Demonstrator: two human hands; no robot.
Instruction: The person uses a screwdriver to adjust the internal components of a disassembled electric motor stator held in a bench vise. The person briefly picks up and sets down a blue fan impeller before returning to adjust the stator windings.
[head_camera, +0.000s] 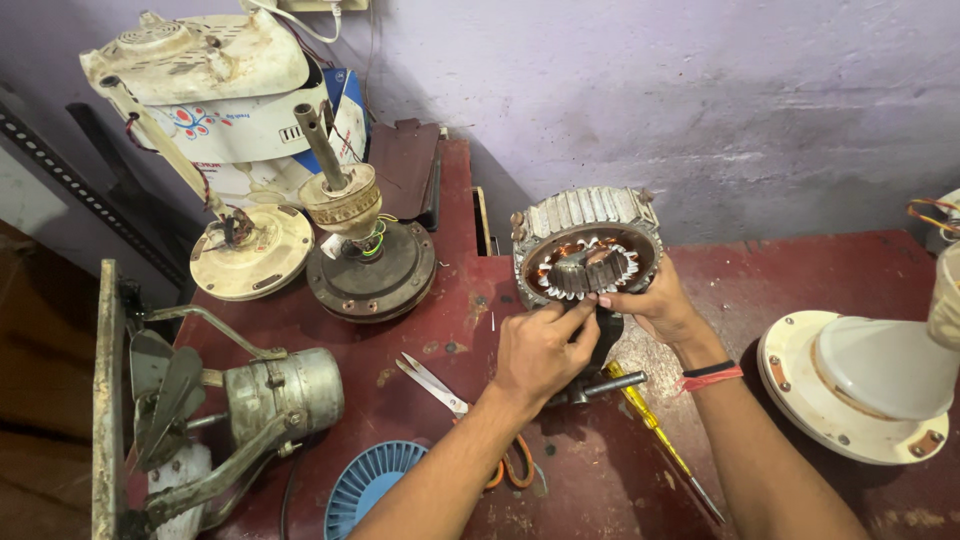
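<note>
A round metal motor stator (588, 240) with copper windings stands tilted on edge on the red table (800, 270). My right hand (655, 305) grips its lower right rim. My left hand (540, 350) touches its lower edge with fingertips at the windings. Under both hands lies a dark tool (600, 385) with a metal shaft, partly hidden.
A yellow-handled screwdriver (655, 435) and scissors (440, 385) lie near the hands. A dark motor with a shaft (365, 255), a cream fan base (250, 255), a grey fan motor with blades (270, 400), a blue grille (370, 485) and a white fan housing (870, 385) surround them.
</note>
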